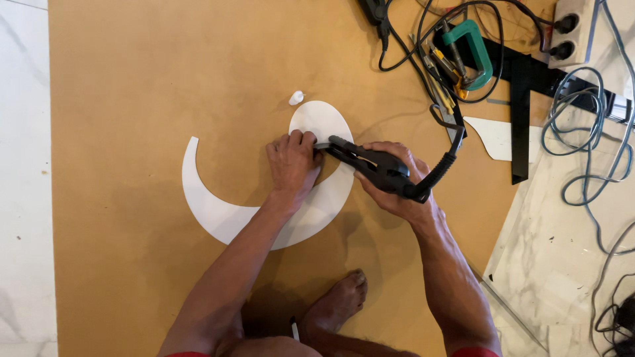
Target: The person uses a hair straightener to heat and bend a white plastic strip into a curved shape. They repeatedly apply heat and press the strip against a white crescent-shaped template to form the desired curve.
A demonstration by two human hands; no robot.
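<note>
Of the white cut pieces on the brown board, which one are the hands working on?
The large crescent-shaped piece; the left hand presses it down. The tiny scrap and the right-side offcut lie untouched.

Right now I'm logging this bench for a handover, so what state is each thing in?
White crescent panel: flat on the brown board, pressed by the left hand.
Black corded tool: gripped in the right hand, its tip at the panel's inner edge.
Green clamp: lying unused among cables.
Small white scrap: loose on the board.
</note>
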